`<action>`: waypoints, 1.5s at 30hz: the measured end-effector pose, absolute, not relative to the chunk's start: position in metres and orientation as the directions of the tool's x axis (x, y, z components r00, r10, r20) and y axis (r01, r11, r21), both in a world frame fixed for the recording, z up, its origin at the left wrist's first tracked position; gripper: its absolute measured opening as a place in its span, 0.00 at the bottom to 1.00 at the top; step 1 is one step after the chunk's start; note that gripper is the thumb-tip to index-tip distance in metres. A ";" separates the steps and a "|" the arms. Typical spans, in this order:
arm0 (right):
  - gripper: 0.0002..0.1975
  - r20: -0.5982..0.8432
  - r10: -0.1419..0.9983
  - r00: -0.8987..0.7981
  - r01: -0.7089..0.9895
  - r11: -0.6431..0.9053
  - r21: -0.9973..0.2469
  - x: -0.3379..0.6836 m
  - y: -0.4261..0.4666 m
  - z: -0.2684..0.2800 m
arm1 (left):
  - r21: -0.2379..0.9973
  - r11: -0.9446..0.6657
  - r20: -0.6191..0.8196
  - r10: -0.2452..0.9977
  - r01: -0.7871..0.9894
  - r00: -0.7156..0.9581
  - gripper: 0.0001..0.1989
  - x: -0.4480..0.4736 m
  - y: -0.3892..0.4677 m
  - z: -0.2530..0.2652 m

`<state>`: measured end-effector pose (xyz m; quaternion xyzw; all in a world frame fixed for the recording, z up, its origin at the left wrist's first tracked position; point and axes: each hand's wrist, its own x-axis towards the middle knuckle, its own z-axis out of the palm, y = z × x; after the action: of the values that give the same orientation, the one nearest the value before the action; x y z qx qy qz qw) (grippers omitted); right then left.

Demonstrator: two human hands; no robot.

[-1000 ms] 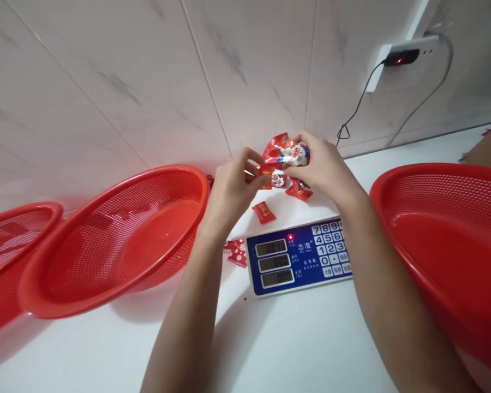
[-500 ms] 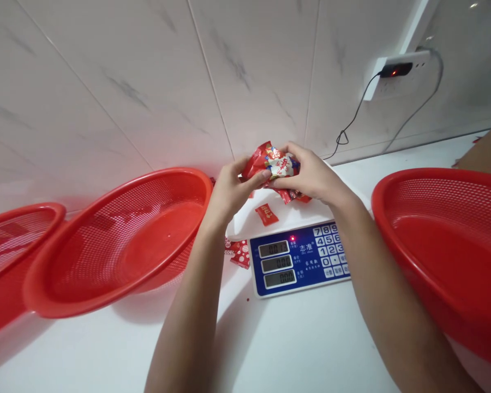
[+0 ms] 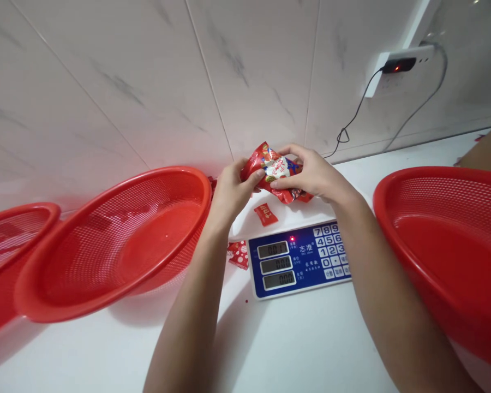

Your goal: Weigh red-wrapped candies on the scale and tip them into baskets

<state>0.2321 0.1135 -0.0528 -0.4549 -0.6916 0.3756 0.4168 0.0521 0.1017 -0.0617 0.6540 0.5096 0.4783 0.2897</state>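
Both my hands grip red printed candy wrappers [image 3: 275, 168] above the white pan of a digital scale [image 3: 294, 221]. My left hand [image 3: 238, 188] is closed on the left end, its thumb across the front. From the right, my right hand [image 3: 306, 172] closes on the same bunch, and more red packaging shows under its fingers. A small red candy packet [image 3: 265, 214] lies on the pan just below. The blue keypad panel [image 3: 300, 259] has three lit readouts, and my right forearm covers its right end. Whether the wrappers are full is hard to tell.
Red plastic baskets stand on both sides: one basket [image 3: 118, 245] at the left, another [image 3: 16, 256] beyond it, and one [image 3: 450, 240] at the right. A red patterned packet [image 3: 238, 255] pokes out beside the scale. A black cord [image 3: 358, 112] hangs from the wall socket.
The wrappers have shifted slightly in my fingers and flattened out more, with the printed face showing wider. The small packet on the pan stays put. The top readout shows a different number.
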 end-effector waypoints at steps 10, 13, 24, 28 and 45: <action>0.30 0.196 0.964 -0.178 0.219 0.233 -0.947 0.238 0.114 -0.051 | 0.925 -0.299 0.318 0.947 0.235 -0.045 0.06 0.052 0.106 -0.066; 0.29 0.126 0.981 -0.144 0.154 0.148 -0.977 0.238 0.113 -0.048 | 0.941 -0.273 0.290 0.955 0.199 -0.061 0.06 0.052 0.106 -0.065; 0.13 0.236 0.967 0.093 0.339 0.192 -0.921 0.243 0.123 -0.051 | 0.806 -0.216 0.364 0.915 0.551 -0.174 0.09 0.038 0.103 -0.058; 0.10 0.339 0.928 0.151 0.298 0.285 -0.911 0.247 0.123 -0.049 | 0.717 -0.072 0.187 0.978 0.694 -0.092 0.14 0.031 0.093 -0.045; 0.11 0.352 0.935 -0.042 0.152 0.354 -0.923 0.232 0.115 -0.043 | 0.804 -0.307 0.304 0.948 0.509 0.092 0.20 0.041 0.080 -0.037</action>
<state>0.2323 0.1149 -0.0427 -0.4361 -0.6233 0.3641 0.5374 0.0410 0.0804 -0.0366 0.6910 0.5273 0.4195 0.2617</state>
